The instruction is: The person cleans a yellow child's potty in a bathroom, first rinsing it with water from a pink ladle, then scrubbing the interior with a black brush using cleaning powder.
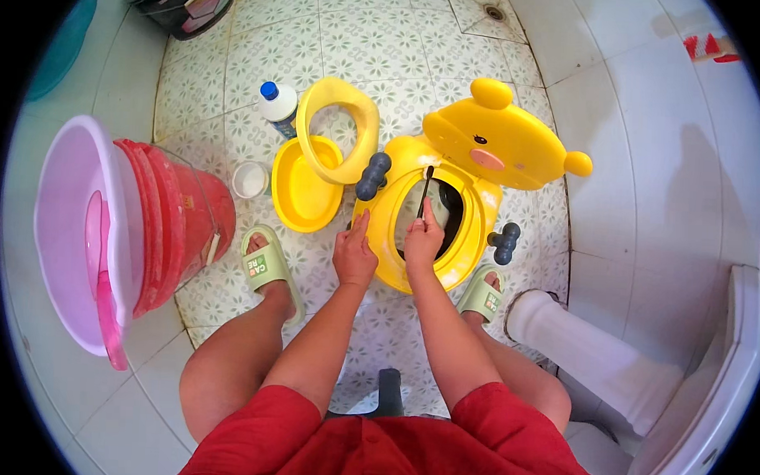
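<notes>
materials and shapes: the potty (387,229) is smooth, glossy yellow plastic with an oval opening, standing on the floor between the feet. its lid (504,145), shaped as an animal head with rounded ears, is raised and tilted back. the right grip (423,239) is closed around a slim dark brush (422,207), its head pointing toward the far rim over the opening; bristle contact cannot be told. the left grip (356,253) rests against the near left side of the potty; whether it is clenched there cannot be told.

count: one yellow ring seat (365,124), leaning on one yellow oval tub (302,189); one white bottle (277,106) with blue cap; one small white cup (250,180); two lobed dark grey handles (504,243); two pale green slippers (266,267), worn; one ribbed red bucket (180,222) with a lilac basin (62,226) at its mouth, holding one pink ladle (109,320).

surface and room: floor tiles (278,41) patterned with green-grey leaf motifs; plain pale wall tiles (616,195); one floor drain (494,13); one white pedestal (585,353) at right; one black bucket (179,8) at far left.
</notes>
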Demonstrator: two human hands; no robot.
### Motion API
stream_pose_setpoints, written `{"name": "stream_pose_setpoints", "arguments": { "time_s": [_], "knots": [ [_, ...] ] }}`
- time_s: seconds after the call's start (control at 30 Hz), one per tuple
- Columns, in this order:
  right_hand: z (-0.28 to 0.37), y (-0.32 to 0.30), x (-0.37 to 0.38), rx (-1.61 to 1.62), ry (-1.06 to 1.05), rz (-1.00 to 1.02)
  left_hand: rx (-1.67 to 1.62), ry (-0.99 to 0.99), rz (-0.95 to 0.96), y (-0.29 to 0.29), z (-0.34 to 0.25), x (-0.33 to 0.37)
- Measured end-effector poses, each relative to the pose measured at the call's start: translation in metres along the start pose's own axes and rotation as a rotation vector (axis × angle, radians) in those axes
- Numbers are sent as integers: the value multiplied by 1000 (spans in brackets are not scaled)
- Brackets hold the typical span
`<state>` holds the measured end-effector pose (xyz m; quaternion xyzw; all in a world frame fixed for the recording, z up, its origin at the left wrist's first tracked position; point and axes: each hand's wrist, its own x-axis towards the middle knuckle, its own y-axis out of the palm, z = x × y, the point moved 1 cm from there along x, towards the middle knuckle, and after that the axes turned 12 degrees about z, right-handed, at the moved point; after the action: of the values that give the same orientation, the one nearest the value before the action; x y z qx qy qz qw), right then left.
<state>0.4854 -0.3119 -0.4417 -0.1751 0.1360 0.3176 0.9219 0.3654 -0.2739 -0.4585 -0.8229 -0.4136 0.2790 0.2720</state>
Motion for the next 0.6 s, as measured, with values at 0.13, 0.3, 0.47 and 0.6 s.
{"name": "stream_pose_setpoints", "arguments": {
  "time_s": [0.13,0.3,0.47,0.6],
  "knots": [
    [-1,9,-14,-90,-4,57,-4,8,-29,-1,6,0],
    [0,9,-8,-44,45,-7,23,35,-39,-1,3,-1],
    [-10,4,-10,-191,-14,73,0,30,-30,0,2,-1],
    [-15,4,-50,-368,-194,293,10,4,-15,-3,6,-1]
  ]
}}
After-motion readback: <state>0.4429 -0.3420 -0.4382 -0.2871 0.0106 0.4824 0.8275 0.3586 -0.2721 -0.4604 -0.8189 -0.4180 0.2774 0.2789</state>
